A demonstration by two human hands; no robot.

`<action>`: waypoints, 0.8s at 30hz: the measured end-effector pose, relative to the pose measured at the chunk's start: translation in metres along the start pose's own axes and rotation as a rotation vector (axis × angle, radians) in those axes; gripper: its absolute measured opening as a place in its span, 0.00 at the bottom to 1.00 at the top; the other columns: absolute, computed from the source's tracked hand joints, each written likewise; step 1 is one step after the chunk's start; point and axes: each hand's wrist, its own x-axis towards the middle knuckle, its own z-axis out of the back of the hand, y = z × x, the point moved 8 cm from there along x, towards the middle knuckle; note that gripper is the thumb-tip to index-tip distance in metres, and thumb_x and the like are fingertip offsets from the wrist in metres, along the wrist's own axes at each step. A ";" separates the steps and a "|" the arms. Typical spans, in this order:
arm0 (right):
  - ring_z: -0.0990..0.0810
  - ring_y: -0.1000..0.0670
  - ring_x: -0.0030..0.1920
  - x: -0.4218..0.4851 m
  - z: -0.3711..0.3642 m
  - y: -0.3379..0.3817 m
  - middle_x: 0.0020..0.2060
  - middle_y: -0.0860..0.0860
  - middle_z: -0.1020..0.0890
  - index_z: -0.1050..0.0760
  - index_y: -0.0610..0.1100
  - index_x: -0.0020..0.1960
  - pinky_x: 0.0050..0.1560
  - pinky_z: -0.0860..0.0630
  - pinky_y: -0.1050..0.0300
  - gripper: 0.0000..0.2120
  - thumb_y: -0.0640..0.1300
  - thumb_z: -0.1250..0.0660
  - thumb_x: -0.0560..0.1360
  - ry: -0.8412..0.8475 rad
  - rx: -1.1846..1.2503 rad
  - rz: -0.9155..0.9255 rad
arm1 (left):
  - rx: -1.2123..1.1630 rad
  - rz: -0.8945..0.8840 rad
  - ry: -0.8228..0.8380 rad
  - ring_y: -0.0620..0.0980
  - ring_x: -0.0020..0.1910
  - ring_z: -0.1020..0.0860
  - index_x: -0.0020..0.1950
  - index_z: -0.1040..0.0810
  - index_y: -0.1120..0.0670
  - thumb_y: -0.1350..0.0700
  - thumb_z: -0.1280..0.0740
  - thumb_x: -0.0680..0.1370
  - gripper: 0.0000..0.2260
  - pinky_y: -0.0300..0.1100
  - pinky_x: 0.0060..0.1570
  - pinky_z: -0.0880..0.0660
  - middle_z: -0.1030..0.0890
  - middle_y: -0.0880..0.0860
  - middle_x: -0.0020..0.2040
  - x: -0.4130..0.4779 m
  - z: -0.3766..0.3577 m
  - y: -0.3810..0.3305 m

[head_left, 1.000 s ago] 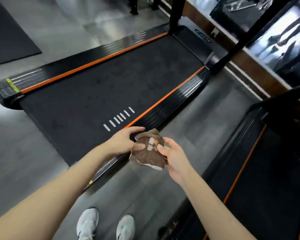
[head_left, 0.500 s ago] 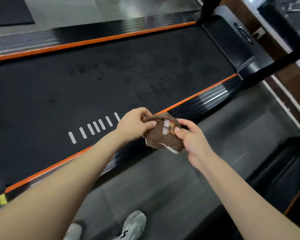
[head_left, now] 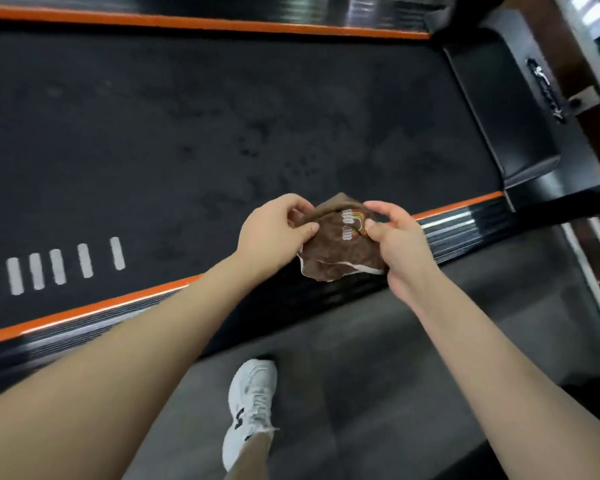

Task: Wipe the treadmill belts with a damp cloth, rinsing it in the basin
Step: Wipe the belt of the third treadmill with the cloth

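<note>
The brown cloth (head_left: 340, 252) is held above the treadmill's near side rail (head_left: 465, 220), the belt (head_left: 187, 133) lying toward 12 o'clock; its 9 o'clock edge is pinched by the left hand (head_left: 274, 232), its 3 o'clock edge by the right hand (head_left: 397, 249). It is judged light, soft and limp, best gripped at a bunched fold.

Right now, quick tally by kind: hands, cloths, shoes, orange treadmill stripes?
2 hands: left hand, right hand
1 brown cloth, pinched by both
1 white sneaker
2 orange stripes: far stripe, near stripe
Total: 6
</note>
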 end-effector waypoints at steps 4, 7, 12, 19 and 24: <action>0.19 0.55 0.37 0.078 0.059 0.016 0.37 0.51 0.19 0.25 0.46 0.54 0.33 0.22 0.63 0.13 0.31 0.41 0.77 -0.059 -0.092 0.051 | 0.040 0.032 -0.070 0.46 0.49 0.22 0.52 0.22 0.49 0.57 0.32 0.75 0.07 0.42 0.54 0.27 0.21 0.44 0.47 0.066 -0.046 -0.010; 0.19 0.53 0.40 0.135 0.105 0.021 0.39 0.51 0.19 0.26 0.46 0.55 0.36 0.22 0.61 0.13 0.32 0.41 0.77 -0.115 -0.145 0.083 | 0.104 0.059 -0.129 0.48 0.52 0.23 0.54 0.22 0.50 0.58 0.35 0.76 0.08 0.41 0.54 0.29 0.20 0.46 0.51 0.104 -0.075 -0.006; 0.20 0.51 0.43 0.247 0.176 0.033 0.46 0.48 0.19 0.25 0.45 0.56 0.39 0.21 0.58 0.13 0.32 0.40 0.77 -0.174 -0.220 0.121 | 0.297 -0.001 -0.153 0.51 0.54 0.25 0.56 0.21 0.51 0.58 0.36 0.77 0.10 0.37 0.46 0.37 0.20 0.49 0.55 0.160 -0.135 -0.005; 0.28 0.44 0.64 0.414 0.242 -0.015 0.64 0.44 0.26 0.31 0.55 0.69 0.66 0.32 0.48 0.23 0.56 0.36 0.75 -0.135 -0.937 0.292 | 0.642 -0.119 -0.209 0.61 0.69 0.33 0.64 0.23 0.54 0.54 0.39 0.80 0.14 0.54 0.68 0.40 0.28 0.55 0.70 0.279 -0.245 -0.012; 0.48 0.41 0.75 0.440 0.204 -0.072 0.75 0.41 0.45 0.41 0.61 0.73 0.72 0.45 0.40 0.35 0.70 0.41 0.69 0.118 -1.107 0.482 | 1.002 -0.057 -0.256 0.62 0.76 0.50 0.77 0.43 0.46 0.42 0.55 0.82 0.24 0.68 0.70 0.56 0.44 0.53 0.78 0.342 -0.292 0.006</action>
